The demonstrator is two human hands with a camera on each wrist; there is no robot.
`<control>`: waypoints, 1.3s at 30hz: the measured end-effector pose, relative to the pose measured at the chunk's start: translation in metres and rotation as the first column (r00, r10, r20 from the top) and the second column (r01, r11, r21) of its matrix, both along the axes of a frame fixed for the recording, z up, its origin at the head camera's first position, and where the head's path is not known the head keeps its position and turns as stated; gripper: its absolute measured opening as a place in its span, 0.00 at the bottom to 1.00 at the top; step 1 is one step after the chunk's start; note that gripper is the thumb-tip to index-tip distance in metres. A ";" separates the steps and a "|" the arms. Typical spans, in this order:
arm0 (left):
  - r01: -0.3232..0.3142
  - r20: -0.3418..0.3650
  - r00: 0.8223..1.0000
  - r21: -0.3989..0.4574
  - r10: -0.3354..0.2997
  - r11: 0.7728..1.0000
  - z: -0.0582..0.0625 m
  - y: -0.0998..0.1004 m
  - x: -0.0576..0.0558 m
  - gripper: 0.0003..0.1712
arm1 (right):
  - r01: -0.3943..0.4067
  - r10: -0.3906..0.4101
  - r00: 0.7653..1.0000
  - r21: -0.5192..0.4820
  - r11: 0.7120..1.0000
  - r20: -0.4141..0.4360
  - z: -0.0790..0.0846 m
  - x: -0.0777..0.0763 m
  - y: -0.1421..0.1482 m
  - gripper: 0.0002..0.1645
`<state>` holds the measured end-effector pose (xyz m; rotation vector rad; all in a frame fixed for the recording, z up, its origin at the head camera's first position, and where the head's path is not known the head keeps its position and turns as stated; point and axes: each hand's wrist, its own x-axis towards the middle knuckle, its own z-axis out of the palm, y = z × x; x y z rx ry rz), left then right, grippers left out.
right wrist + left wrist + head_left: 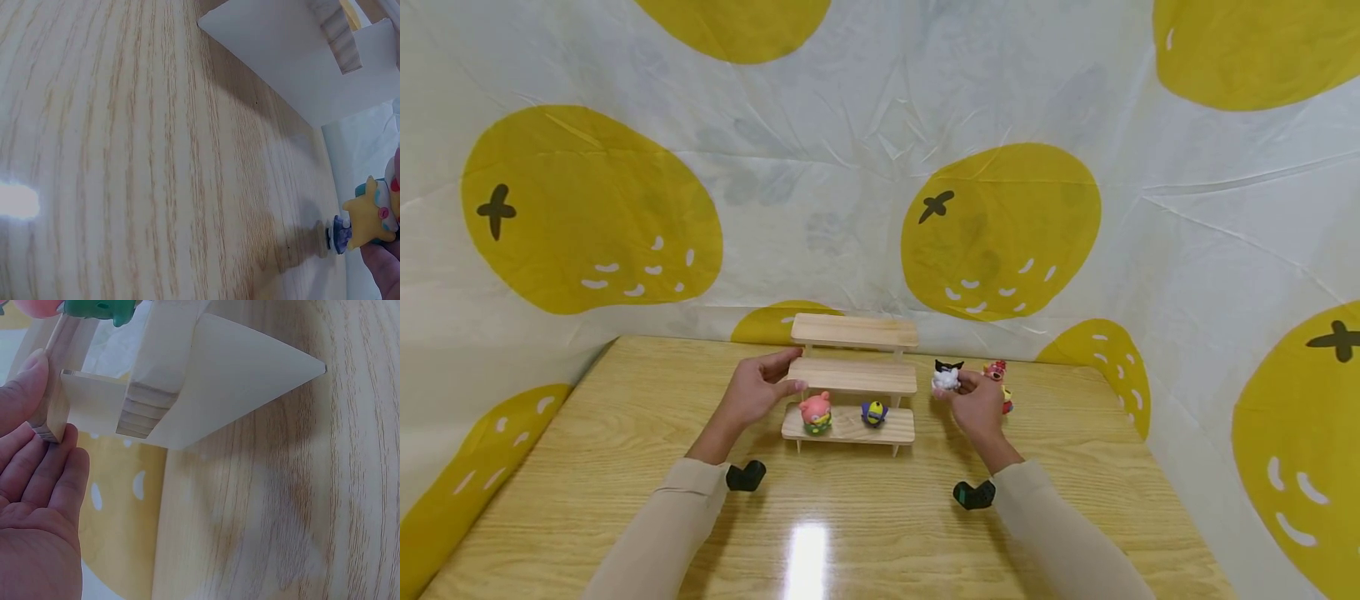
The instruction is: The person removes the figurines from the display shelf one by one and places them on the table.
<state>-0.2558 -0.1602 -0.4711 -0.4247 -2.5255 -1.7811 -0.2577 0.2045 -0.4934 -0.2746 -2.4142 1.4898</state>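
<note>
A three-tier wooden display stand stands on the table. My left hand grips the left end of its middle shelf, thumb on one face and fingers on the other. My right hand, right of the stand, pinches a small white figurine with black pointed parts. In the right wrist view, a yellow star-shaped part shows at the fingertips. On the bottom shelf sit a pink figurine with green at its base and a yellow-and-blue figurine.
Just beyond my right hand stand a red figurine and a partly hidden yellow-and-red one. Dark angular pieces show near both wrists. A fruit-patterned cloth hangs behind the wooden table and along its sides.
</note>
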 end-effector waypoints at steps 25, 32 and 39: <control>0.008 0.011 1.000 0.010 -0.008 1.000 0.003 0.000 0.001 0.35 | -0.022 0.023 1.000 -0.029 0.999 0.016 -0.007 0.003 0.002 0.28; 0.005 0.017 1.000 0.014 -0.005 1.000 0.003 0.000 0.001 0.35 | -0.023 0.023 1.000 -0.031 0.999 0.011 -0.007 0.003 0.002 0.27; 0.001 0.017 1.000 0.012 -0.001 1.000 0.002 0.000 0.001 0.34 | -0.015 0.016 1.000 -0.032 0.999 0.024 -0.008 0.004 0.003 0.27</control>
